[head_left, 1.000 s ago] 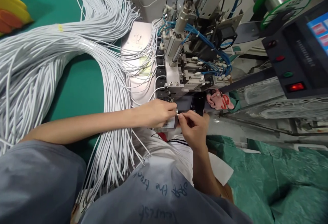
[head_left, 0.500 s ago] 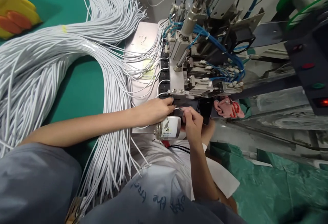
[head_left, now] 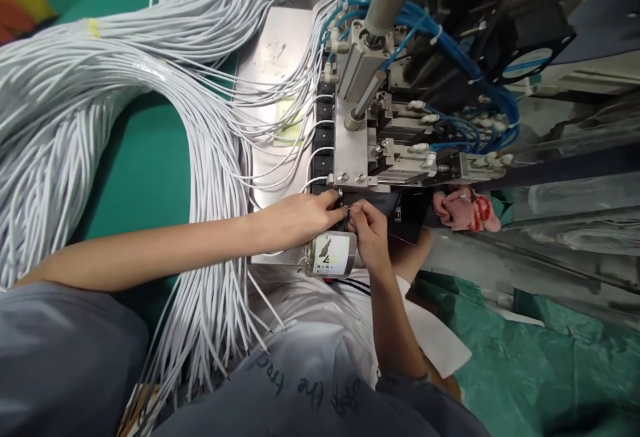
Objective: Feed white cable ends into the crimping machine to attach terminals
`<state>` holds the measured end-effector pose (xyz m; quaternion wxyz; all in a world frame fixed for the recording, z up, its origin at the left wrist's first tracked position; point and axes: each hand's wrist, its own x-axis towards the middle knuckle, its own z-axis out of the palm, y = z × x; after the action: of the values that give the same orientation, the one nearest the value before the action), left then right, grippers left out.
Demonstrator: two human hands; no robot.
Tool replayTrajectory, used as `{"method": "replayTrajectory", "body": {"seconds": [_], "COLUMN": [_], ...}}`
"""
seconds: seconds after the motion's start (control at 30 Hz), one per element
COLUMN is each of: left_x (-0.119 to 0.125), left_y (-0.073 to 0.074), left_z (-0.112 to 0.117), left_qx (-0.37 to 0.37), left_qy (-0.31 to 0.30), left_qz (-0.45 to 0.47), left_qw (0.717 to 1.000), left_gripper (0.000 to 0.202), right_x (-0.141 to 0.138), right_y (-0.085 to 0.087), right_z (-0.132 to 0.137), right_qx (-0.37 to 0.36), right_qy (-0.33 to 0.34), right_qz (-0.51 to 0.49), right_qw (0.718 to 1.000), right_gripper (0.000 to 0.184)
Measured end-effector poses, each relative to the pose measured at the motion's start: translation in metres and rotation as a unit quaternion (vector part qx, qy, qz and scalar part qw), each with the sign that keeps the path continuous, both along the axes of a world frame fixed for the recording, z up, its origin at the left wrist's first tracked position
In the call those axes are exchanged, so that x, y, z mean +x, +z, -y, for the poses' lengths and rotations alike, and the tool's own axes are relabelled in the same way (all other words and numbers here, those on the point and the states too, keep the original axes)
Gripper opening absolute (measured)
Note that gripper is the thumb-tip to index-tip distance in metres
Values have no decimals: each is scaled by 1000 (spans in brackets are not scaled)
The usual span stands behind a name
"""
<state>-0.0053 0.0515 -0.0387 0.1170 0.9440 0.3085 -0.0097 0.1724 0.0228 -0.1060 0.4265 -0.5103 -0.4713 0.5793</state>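
Note:
My left hand (head_left: 313, 216) reaches across the white cables to the near end of the machine's black clamp row (head_left: 323, 165). Its thumb and index finger are pinched on a thin white cable, mostly hidden by the fingers. My right hand (head_left: 371, 229) comes from below and meets the left fingertips, pinching at the same cable's end; the end itself is too small to make out. Just under both hands is a clear container with a white label (head_left: 333, 255). Several white cables (head_left: 295, 180) run from the bundle into the clamp row beside my left hand.
A thick bundle of white cables (head_left: 170, 80) lies over the green mat (head_left: 145, 150) and a metal plate (head_left: 270, 197). Metal cylinders (head_left: 367, 64) with blue air hoses (head_left: 460, 50) stand above the hands. A pink cloth (head_left: 457, 209) lies to the right.
My right hand has moved left, up against my left fingertips, closing the gap where the white cable showed. The camera view has come closer to the machine.

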Motion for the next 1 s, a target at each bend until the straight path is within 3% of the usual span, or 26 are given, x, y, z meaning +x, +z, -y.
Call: {"method": "replayTrajectory", "body": {"seconds": [0.37,0.5,0.67,1.0], "left_x": [0,-1,-1,-1], "left_y": [-3,-4,-4,-4], "left_z": [-1,-2,-1,-1], "left_qx": [28,33,26,33], "left_qy": [-3,-10,-9,-18], "left_qz": [-22,-17,-7,-17], "left_qw": [999,999,1000,999], "left_gripper": [37,35,34,33], "right_x": [3,2,-2,-5], "right_y": [-1,-1,3,0], "right_z": [-4,-4,2,15], "right_qx": [75,78,79,157], "right_qy": [11,-10,-74,-138], "right_qz": [140,126,84,103], "right_qw": [987,989,991,972], "right_gripper": [32,31,15,19]}}
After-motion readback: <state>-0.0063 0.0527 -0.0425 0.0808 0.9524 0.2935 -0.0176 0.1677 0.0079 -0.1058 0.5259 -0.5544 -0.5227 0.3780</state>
